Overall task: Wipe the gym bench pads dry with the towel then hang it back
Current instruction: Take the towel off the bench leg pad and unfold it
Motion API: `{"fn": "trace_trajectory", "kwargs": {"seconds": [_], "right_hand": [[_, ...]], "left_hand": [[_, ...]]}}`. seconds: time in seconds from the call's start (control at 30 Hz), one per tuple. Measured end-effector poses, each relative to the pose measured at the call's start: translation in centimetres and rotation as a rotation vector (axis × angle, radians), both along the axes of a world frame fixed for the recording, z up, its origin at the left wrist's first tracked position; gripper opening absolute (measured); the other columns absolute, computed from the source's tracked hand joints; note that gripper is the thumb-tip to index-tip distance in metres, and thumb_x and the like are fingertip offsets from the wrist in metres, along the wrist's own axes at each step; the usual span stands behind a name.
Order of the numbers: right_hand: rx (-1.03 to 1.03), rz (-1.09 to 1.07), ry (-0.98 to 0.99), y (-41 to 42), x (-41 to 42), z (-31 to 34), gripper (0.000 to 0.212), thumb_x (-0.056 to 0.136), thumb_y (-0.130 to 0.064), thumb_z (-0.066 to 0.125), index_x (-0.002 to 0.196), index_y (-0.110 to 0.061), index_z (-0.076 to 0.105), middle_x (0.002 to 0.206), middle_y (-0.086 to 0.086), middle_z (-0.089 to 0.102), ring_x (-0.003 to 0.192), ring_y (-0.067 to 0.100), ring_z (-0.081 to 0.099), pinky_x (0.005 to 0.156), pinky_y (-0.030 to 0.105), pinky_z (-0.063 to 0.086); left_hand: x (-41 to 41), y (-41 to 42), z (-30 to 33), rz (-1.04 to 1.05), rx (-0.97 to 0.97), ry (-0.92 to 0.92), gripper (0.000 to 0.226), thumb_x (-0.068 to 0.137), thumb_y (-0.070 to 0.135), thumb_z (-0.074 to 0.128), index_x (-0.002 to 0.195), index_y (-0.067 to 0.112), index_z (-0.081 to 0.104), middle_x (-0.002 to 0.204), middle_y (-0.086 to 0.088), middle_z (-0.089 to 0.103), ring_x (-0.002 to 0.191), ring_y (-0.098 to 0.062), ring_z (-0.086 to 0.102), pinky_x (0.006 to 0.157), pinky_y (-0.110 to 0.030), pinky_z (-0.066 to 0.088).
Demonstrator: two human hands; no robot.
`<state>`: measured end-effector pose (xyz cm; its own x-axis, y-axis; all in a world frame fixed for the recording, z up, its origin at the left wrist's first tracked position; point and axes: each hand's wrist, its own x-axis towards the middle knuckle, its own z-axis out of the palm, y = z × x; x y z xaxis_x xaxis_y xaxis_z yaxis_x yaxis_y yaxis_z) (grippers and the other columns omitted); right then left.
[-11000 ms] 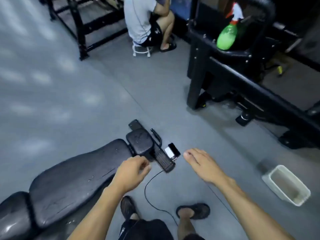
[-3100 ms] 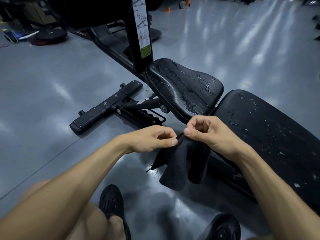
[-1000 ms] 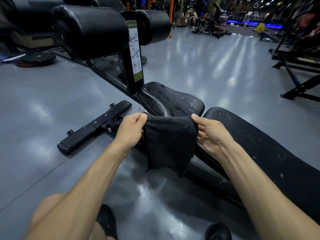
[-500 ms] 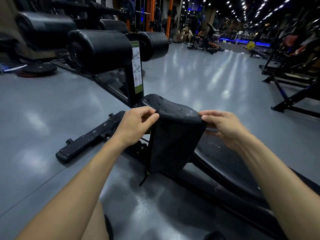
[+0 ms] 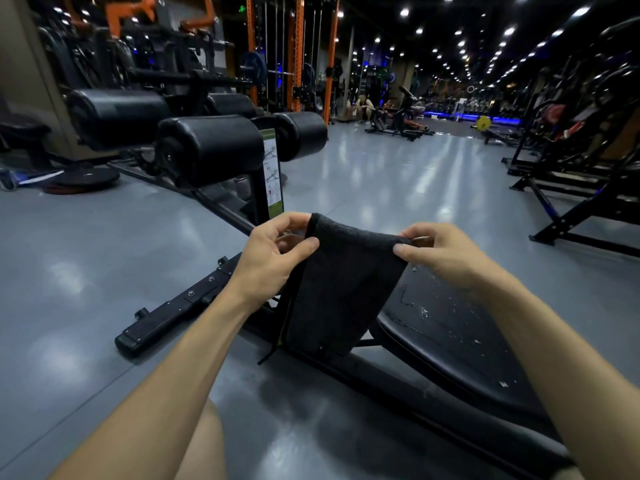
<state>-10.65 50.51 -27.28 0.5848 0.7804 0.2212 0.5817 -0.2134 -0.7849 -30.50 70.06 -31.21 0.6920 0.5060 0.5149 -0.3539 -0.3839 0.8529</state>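
Towel [image 5: 341, 289], dark and looped like terry, hangs at the centre of the view, stretched flat between both hands above the bench. The left hand [image 5: 273, 259] pinches its top corner at about ten o'clock from the cloth's middle, thumb in front and fingers curled behind; the right hand [image 5: 440, 254] pinches the other top corner at about two o'clock the same way. Both hands are closed on fabric, with no fingers spread.

It looks light and limp: the lower edge droops freely, and a thin cord or tag dangles at seven o'clock. Soft cloth like this should fold easily into a pad; bunching it in one palm would probably give firmer pressure than the present corner hold. Once damp it will likely get heavier and cling.

The back pad [image 5: 450, 341] lies at four o'clock from the towel, speckled with water droplets, so wiping seems barely begun. The seat pad is hidden behind the hanging cloth. The back pad's far end runs out of frame at lower right. Roller pads [image 5: 207, 147] stand at eleven o'clock. Where the towel hangs afterwards cannot be made out; the background is dim and blurred.
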Motion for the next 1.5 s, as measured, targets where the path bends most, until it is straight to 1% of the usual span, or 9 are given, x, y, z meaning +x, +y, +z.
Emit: {"fn": "trace_trajectory", "kwargs": {"seconds": [0.17, 0.4, 0.53, 0.8, 1.0, 1.1, 1.2, 1.3, 1.5], "right_hand": [[0.255, 0.262, 0.535, -0.8, -2.3, -0.1, 0.04, 0.093, -0.031, 0.066, 0.125, -0.007, 0.066, 0.126, 0.007, 0.07, 0.117, 0.021, 0.066, 0.101, 0.037, 0.052], [0.382, 0.156, 0.511, 0.4, -5.0, 0.0, 0.026, 0.088, -0.029, 0.07, 0.097, -0.005, 0.075, 0.096, 0.013, 0.077, 0.085, 0.025, 0.074, 0.071, 0.035, 0.06], [0.395, 0.135, 0.656, 1.2, -5.1, 1.8, 0.026, 0.093, -0.026, 0.068, 0.096, -0.001, 0.073, 0.092, 0.016, 0.076, 0.076, 0.024, 0.075, 0.067, 0.032, 0.062], [0.306, 0.079, 1.171, -1.7, -4.4, -5.9, 0.03, 0.093, -0.038, 0.064, 0.102, -0.014, 0.08, 0.11, 0.006, 0.076, 0.092, 0.02, 0.075, 0.084, 0.039, 0.059], [0.286, 0.174, 1.322, -3.2, -4.6, -9.9, 0.025, 0.081, -0.029, 0.072, 0.097, -0.012, 0.082, 0.108, 0.011, 0.077, 0.087, 0.017, 0.075, 0.073, 0.028, 0.062], [0.248, 0.156, 1.236, -3.5, -4.8, -11.3, 0.013, 0.072, -0.018, 0.081, 0.084, -0.015, 0.082, 0.097, 0.008, 0.078, 0.073, 0.014, 0.074, 0.063, 0.025, 0.061], [0.26, 0.113, 1.07, -3.4, -3.7, -10.7, 0.024, 0.089, -0.001, 0.064, 0.108, -0.013, 0.074, 0.107, 0.007, 0.076, 0.069, 0.01, 0.072, 0.059, 0.02, 0.058], [0.409, 0.191, 0.891, -3.8, -2.5, -8.3, 0.04, 0.091, 0.008, 0.059, 0.124, -0.013, 0.065, 0.119, 0.009, 0.073, 0.076, 0.012, 0.072, 0.061, 0.022, 0.059], [0.564, 0.297, 0.587, -4.9, -0.4, -3.6, 0.025, 0.08, -0.009, 0.072, 0.1, -0.023, 0.07, 0.097, 0.001, 0.077, 0.074, 0.017, 0.065, 0.06, 0.026, 0.049]], "left_hand": [[-0.6, -0.9, 3.5, -0.03, -0.063, -0.149, 0.026, 0.093, -0.004, 0.066, 0.113, 0.013, 0.069, 0.104, 0.002, 0.075, 0.092, -0.013, 0.072, 0.081, -0.024, 0.058], [-1.9, -1.0, 2.6, -0.043, -0.341, -0.194, 0.027, 0.092, 0.011, 0.069, 0.118, 0.017, 0.063, 0.102, -0.002, 0.069, 0.085, -0.015, 0.069, 0.068, -0.027, 0.059], [-2.8, -2.3, -1.9, -0.454, -0.617, 0.297, 0.052, 0.093, 0.052, 0.063, 0.128, 0.015, 0.069, 0.13, -0.011, 0.069, 0.114, -0.026, 0.069, 0.088, -0.041, 0.059], [-0.3, -3.6, -4.7, -0.315, -0.681, 0.337, 0.034, 0.099, 0.008, 0.056, 0.131, 0.002, 0.063, 0.131, -0.027, 0.065, 0.124, -0.043, 0.06, 0.11, -0.055, 0.045], [0.6, -4.1, -4.1, -0.153, -0.762, 0.342, 0.031, 0.098, 0.008, 0.056, 0.126, -0.003, 0.063, 0.116, -0.024, 0.072, 0.097, -0.032, 0.072, 0.086, -0.041, 0.061], [0.7, -4.0, -4.9, -0.1, -0.808, 0.416, 0.028, 0.096, 0.006, 0.057, 0.121, -0.006, 0.064, 0.103, -0.022, 0.073, 0.085, -0.029, 0.073, 0.076, -0.037, 0.064], [0.5, -4.3, -4.9, -0.129, -0.768, 0.473, 0.036, 0.093, 0.002, 0.06, 0.127, -0.012, 0.06, 0.122, -0.029, 0.068, 0.094, -0.032, 0.071, 0.086, -0.04, 0.061], [0.9, -5.0, -3.0, -0.196, -0.568, 0.245, 0.038, 0.091, -0.011, 0.056, 0.127, 0.0, 0.062, 0.125, -0.024, 0.068, 0.103, -0.029, 0.071, 0.092, -0.037, 0.06], [1.9, -4.7, 1.2, -0.196, -0.319, 0.012, 0.025, 0.08, -0.004, 0.074, 0.1, 0.011, 0.071, 0.11, -0.014, 0.076, 0.099, -0.027, 0.074, 0.085, -0.038, 0.061]]}}
